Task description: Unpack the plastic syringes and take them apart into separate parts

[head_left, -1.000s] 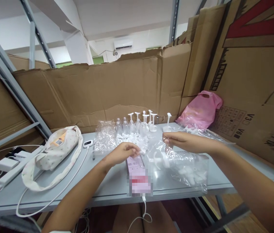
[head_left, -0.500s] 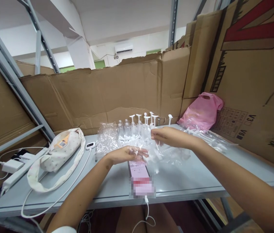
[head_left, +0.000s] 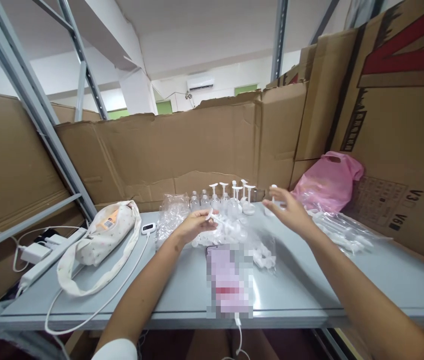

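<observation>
My left hand (head_left: 195, 226) is closed round a small white plastic piece (head_left: 209, 215), over a clear bag (head_left: 234, 231) of white parts. Fingers spread, my right hand (head_left: 289, 212) is beside a white pump top at the right end of the row and holds nothing that I can see. Clear bottles (head_left: 215, 202), several with white pump heads, stand along the back of the table. More white pieces (head_left: 264, 257) lie in clear plastic right of a phone (head_left: 229, 280), whose screen is blurred.
Crumpled clear plastic (head_left: 170, 217) lies left of the bottles. A cloth bag (head_left: 101, 250), a small white device (head_left: 148, 228) and cables are at the left. At the right are a pink bag (head_left: 328, 182) and a clear bag of white parts (head_left: 347, 235). Cardboard (head_left: 196, 145) walls the back.
My right hand has moved right, away from the clear bag, and its fingers have spread. My left hand has closed on a white piece. The view has shifted slightly.
</observation>
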Motion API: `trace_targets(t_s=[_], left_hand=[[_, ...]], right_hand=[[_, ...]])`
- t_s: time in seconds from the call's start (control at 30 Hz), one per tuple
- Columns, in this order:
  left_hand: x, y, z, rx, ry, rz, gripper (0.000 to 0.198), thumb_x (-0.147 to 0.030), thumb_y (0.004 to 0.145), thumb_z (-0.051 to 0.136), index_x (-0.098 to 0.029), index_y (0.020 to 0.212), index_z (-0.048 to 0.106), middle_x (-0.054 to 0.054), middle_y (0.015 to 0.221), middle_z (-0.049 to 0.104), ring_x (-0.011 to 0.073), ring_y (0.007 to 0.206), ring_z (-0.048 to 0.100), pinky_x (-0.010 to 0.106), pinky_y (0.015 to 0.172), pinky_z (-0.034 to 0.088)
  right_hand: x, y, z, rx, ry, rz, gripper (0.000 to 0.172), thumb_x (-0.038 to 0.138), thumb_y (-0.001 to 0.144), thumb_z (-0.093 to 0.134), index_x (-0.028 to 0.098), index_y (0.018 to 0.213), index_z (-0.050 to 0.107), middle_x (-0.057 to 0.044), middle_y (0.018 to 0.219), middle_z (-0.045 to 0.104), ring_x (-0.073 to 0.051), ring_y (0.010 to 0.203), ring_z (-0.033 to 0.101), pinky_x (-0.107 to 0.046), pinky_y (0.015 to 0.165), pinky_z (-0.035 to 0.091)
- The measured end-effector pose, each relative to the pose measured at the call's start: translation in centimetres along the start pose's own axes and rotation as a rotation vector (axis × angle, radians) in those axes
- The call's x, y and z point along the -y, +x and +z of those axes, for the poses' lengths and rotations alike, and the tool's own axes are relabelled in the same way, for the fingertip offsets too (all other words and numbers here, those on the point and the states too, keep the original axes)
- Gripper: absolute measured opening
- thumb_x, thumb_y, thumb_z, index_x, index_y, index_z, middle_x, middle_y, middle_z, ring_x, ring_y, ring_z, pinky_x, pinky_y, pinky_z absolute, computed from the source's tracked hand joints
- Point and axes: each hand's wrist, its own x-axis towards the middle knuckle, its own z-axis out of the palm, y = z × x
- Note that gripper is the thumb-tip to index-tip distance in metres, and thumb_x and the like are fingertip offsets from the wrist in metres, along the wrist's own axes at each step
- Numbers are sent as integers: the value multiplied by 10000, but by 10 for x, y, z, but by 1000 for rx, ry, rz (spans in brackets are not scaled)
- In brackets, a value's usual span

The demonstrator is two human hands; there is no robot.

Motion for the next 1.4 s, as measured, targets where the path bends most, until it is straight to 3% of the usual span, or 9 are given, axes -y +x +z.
trace_targets(t_s=[0.17,0.3,0.47,0.63,0.73,0.83,0.97,1.13,1.4], left_hand=[[6,-1,-1,86,-55,-74,182,-163,674,645,-122,851,622,29,671,595,255,914,671,443,948,435],[-3,-4,2,178,-236,-30,182,-294,724,636,-144,820,602,2,617,565,254,862,683,488,990,414],[-7,-7,9,116,-308,64,166,-300,775,659,-169,822,568,-32,566,523,239,932,672,485,1017,411],[-15,-14,12,11,-386,190,152,-295,814,631,-164,837,558,-32,592,524,240,978,664,485,1043,410],[-24,-20,5,-45,-400,262,137,-269,821,623,-149,866,574,-29,608,537,228,942,677,475,1044,417],[-31,-29,-13,-128,-406,331,103,-235,813,618,-145,840,575,-19,613,550,248,984,668,463,1022,443],[-38,-50,-47,-305,-387,437,67,-200,798,604,-149,819,567,-25,584,539,274,1017,658,457,983,476],[-43,-93,-82,-483,-335,543,108,-210,757,633,-162,817,557,-34,587,543,285,1058,640,453,978,481],[-26,-135,-94,-573,-284,569,166,-232,713,693,-162,792,565,-42,622,554,279,1010,660,442,947,511]], right_hand=[[-30,-45,-1,155,-69,266,579,557,794,557,196,1243,501,-139,1189,610,-331,1049,599,-478,849,496],[-30,-59,-20,354,-112,358,305,425,880,548,258,1128,608,-83,1171,615,-280,1038,585,-408,801,525],[-29,-66,-25,435,-39,367,252,358,916,518,217,1095,626,-44,1198,589,-223,1012,583,-372,846,510],[-30,-66,-14,392,209,409,342,506,845,553,200,992,600,-69,930,677,-199,753,640,-322,596,534],[-30,-56,-8,277,509,469,380,518,673,712,197,838,593,-57,817,686,-156,619,604,-281,518,493],[-28,-36,-9,132,538,471,367,440,551,787,188,718,581,-46,736,677,-129,597,574,-245,517,466],[-19,1,-18,0,362,379,284,409,601,703,189,723,570,-48,714,671,-141,615,573,-229,491,431],[10,39,-27,-25,88,187,190,353,734,556,177,799,582,-65,715,670,-142,552,543,-250,479,383],[62,79,-13,-34,-144,22,136,260,773,552,180,826,648,-84,838,697,-189,735,590,-301,653,395]])
